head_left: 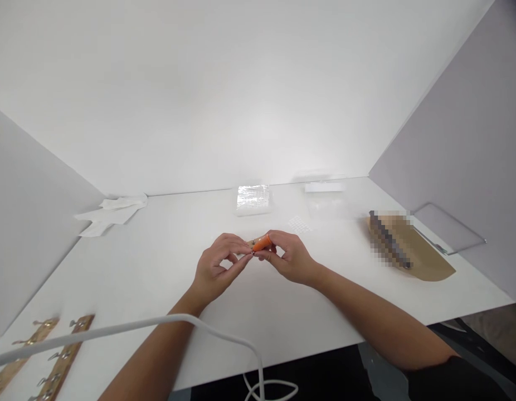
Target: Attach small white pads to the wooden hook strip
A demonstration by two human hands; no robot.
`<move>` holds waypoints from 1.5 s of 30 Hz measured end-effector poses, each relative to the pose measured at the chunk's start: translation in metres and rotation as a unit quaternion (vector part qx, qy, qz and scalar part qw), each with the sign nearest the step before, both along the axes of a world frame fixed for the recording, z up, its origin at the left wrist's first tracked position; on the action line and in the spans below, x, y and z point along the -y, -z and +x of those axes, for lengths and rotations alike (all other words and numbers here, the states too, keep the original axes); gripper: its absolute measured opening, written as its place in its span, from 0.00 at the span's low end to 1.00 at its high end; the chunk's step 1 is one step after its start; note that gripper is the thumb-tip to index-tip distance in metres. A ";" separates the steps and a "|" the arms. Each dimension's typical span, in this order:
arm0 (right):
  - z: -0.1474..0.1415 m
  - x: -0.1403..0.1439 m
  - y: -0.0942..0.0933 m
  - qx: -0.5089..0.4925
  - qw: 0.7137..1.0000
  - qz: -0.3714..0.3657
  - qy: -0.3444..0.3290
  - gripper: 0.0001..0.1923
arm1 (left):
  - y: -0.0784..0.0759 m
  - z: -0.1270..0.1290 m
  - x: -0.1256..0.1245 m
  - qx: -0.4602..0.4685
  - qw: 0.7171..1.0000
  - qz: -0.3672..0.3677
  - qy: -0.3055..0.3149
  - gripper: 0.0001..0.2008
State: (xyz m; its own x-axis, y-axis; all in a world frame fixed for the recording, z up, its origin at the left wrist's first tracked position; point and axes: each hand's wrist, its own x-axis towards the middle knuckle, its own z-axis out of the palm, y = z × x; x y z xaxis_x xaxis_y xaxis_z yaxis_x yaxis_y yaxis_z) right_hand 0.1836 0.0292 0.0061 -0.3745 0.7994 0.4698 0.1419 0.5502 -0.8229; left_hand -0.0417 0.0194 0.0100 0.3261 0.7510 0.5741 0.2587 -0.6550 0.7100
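Wooden hook rails [68, 356], two, sit lower left of my feed. White paper sheets [116, 214] lie crumpled in the back left corner. White cable [178, 317] loops across my foreground, blocking part of the rails and the left forearm. Left hand [210, 273], mid-desk: thumb and finger nearly together at a small tan piece [250, 243]; I can't tell whether they clamp it. Orange cylindrical item [262, 243] is just beside it, between the hands, pinched in the right hand [297, 259]. Clear plastic-wrapped pack [253, 200] lies behind the hands, then a grid of white dots [300, 224], then a white strip [325, 187] near the back wall. Brown board [433, 259] at right, pixelated object [389, 239] over it; wire frame [458, 221] just beyond.
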 end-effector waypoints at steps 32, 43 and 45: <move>-0.009 0.008 0.005 0.014 0.984 0.162 0.076 0.04 | 0.001 0.006 0.007 -0.035 0.996 0.045 -0.063 0.11; -0.006 0.002 0.008 0.091 0.911 0.367 0.166 0.09 | -0.001 0.013 0.010 -0.013 0.995 0.065 -0.074 0.13; -0.004 0.002 0.007 0.107 0.899 0.388 0.172 0.09 | -0.001 0.015 0.011 -0.005 0.995 0.057 -0.077 0.13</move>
